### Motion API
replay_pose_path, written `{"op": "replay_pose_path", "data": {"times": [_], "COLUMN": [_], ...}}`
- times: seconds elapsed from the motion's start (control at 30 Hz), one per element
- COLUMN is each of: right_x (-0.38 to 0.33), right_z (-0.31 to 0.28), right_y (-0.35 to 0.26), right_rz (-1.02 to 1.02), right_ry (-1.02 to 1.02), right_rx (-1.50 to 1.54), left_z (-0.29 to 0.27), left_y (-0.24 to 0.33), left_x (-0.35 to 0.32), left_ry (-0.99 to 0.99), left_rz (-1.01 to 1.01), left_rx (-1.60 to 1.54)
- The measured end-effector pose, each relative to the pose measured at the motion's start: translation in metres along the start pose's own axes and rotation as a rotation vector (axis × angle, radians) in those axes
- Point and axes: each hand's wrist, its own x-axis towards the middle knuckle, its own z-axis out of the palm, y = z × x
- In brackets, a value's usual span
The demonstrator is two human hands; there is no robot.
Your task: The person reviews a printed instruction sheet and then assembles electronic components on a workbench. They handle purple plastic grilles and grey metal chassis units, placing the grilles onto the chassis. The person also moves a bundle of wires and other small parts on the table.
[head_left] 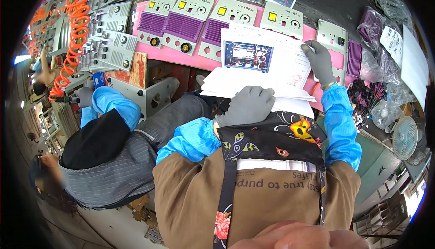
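A stack of printed papers, the top sheet bearing a photo of a machine's inside, tilts up in front of me. My left hand, in a grey glove, has its fingers curled over the lower edge of the stack. Higher up, my gloved right hand pinches the papers' right edge between thumb and fingers. Behind the sheets stands a row of grey machine front panels with purple grilles, partly covered by the papers. Beside my right hand lies a grey panel without knobs.
The panels rest on a pink mat. At my left a co-worker's gloved hand holds a dark tool by an orange coiled hose. More grey panels lie there. Bagged purple grilles and a fan are on the right.
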Motion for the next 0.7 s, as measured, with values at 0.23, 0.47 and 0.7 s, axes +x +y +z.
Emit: {"op": "replay_pose_path", "data": {"times": [0.23, 0.47, 0.7], "right_x": [0.004, -0.030, -0.099], "right_z": [0.000, -0.019, -0.068], "right_y": [0.012, -0.027, -0.087], "right_rz": [-0.015, -0.492, -0.696], "right_ry": [0.009, 0.249, -0.484], "right_rx": [-0.059, -0.244, -0.332], "left_z": [0.003, 0.015, 0.014], "left_y": [0.008, 0.010, 0.014], "left_x": [-0.009, -0.013, -0.010], "left_ry": [-0.004, 0.046, 0.100], "left_rz": [-0.065, -0.122, -0.155], "left_rx": [-0.096, -0.152, -0.109]}}
